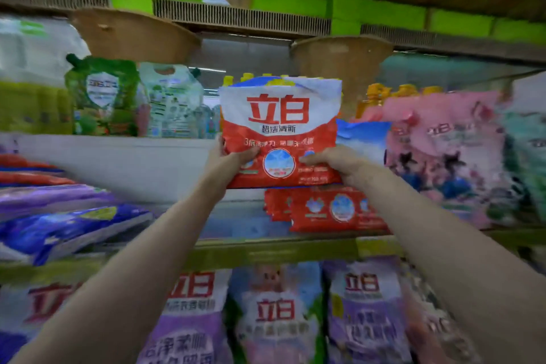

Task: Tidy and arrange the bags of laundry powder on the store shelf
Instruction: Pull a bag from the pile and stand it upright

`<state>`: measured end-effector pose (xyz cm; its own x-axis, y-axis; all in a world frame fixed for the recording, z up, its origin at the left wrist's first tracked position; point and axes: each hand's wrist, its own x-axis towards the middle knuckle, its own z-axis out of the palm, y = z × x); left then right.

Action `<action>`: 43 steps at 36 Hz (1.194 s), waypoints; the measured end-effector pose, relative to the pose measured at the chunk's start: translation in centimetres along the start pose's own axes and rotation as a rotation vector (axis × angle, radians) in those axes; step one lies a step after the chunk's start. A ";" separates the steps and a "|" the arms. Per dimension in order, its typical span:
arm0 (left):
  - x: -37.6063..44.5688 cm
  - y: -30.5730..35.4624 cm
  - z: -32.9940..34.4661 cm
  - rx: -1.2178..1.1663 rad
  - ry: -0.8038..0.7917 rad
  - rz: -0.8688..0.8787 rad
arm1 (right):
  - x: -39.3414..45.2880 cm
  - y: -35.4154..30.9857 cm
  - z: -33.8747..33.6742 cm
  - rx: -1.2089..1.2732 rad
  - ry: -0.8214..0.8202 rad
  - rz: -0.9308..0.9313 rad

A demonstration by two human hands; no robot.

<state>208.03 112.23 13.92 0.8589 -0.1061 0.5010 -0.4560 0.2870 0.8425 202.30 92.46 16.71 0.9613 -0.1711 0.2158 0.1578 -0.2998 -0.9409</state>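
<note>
Store shelf [266, 248] with laundry powder, seen from the head. Places are given relative to the held red-and-white bag [280, 133], upright at mid-frame above the shelf's front edge.

Far left of the held bag: a slanting stack of flat bags [68, 224], purple and blue uppermost, red ones behind, resting on the shelf board. Above that stack, on the next level, stand green refill pouches [102, 97] and a pale pouch [171, 103] beside them.

Left hand [233, 158]: it grips the held bag's lower left edge, thumb curled over the front; the other fingers are hidden behind the bag. Between the flat stack and the held bag the shelf board lies bare, with a pale back panel [118, 162] behind it.

Directly below the held bag: two red bags [328, 210] lie overlapping on the shelf, the held bag's bottom edge just above them. Behind its top edge, yellow bottle caps [236, 79] show.

Right hand [334, 161]: it grips the lower right part, thumb pressed across the front print, remaining fingers out of sight behind.

Right of the held bag: a blue bag [363, 139] partly hidden behind it, then a pink bag [443, 151] standing close by, orange caps [393, 91] above, and a teal bag [529, 156] at the frame edge.

Below the shelf's front edge: a row of upright purple-and-white bags [277, 313]. Overhead, cardboard flaps [136, 35] hang from the upper level. The view is motion-blurred toward its edges.
</note>
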 end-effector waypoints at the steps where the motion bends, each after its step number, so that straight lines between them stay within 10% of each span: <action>1: -0.5 0.0 0.9 -0.007 -0.009 0.007 | -0.4 0.3 -0.7 -0.012 0.036 -0.012; 11: -2.6 0.2 -0.5 0.267 -0.148 -0.246 | -1.2 2.6 0.1 -0.025 0.122 -0.150; 25: 7.4 -1.2 -10.6 0.728 0.416 -0.074 | 12.3 1.3 13.8 -0.004 0.066 -0.114; 33: 10.1 -7.4 -15.3 1.182 0.156 -0.366 | 16.7 8.7 18.4 -0.322 -0.058 0.071; 43: 10.3 -7.0 -15.1 1.744 0.060 -0.314 | 15.9 9.0 17.6 -0.639 -0.064 0.055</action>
<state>223.60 123.48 10.24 0.9428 0.0906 0.3207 0.0515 -0.9904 0.1284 222.93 103.53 7.10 0.9789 -0.1516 0.1369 -0.0387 -0.7958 -0.6044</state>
